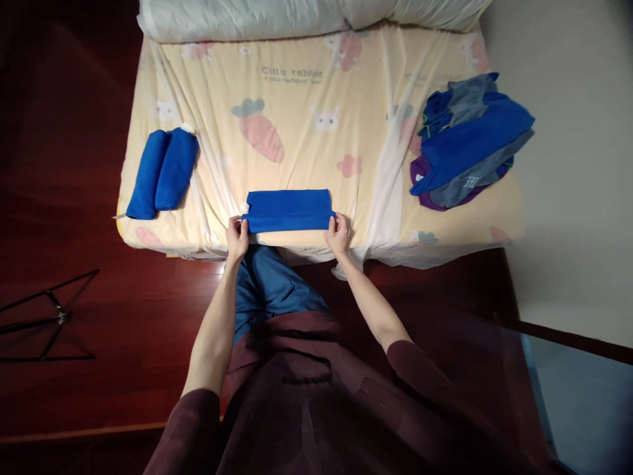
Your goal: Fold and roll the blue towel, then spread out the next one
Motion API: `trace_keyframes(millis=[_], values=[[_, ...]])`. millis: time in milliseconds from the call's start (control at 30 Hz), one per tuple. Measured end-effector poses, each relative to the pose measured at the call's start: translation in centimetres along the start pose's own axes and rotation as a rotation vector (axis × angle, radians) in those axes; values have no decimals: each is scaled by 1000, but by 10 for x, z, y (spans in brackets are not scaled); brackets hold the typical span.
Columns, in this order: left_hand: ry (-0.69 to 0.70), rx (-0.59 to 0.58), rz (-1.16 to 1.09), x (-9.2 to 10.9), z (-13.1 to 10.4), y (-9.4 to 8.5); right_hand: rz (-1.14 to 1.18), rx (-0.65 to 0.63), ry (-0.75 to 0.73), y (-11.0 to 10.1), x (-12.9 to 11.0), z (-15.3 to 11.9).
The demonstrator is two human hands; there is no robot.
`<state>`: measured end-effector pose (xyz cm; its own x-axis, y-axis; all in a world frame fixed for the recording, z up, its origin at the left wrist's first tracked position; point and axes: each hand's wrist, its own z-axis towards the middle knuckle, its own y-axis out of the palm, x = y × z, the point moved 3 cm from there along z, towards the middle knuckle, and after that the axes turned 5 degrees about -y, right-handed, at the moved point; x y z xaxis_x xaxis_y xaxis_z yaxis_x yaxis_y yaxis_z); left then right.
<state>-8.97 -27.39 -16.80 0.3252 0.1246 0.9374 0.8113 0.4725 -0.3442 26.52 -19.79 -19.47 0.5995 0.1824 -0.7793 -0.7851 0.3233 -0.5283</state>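
Note:
A blue towel [289, 210], partly folded into a flat strip, lies near the front edge of the bed. My left hand [238, 236] pinches its left end at the near corner, beside a small white tag. At the opposite near corner, my right hand [338, 233] has its thumb and fingers closed on the cloth. The near part of the towel is doubled over, and a flat band shows behind it.
Two rolled blue towels [162, 173] lie at the bed's left. A loose pile of blue, grey and purple cloths [469, 142] sits at the right by the wall. A rolled quilt [247, 20] lies across the back. Black tripod legs [60, 316] stand on the floor.

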Motion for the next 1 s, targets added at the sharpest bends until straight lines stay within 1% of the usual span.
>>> trace_keyframes(millis=[400,600,800,1000], values=[[-7,-3,22,1,1,1,-37,0,-31,0,2,0],[11,21,70,3,0,1,-59,20,-62,2,3,-2],[14,59,97,7,-1,2,-42,23,-41,3,3,-1],[4,82,93,9,-3,2,-7,-5,-1,4,0,-3]])
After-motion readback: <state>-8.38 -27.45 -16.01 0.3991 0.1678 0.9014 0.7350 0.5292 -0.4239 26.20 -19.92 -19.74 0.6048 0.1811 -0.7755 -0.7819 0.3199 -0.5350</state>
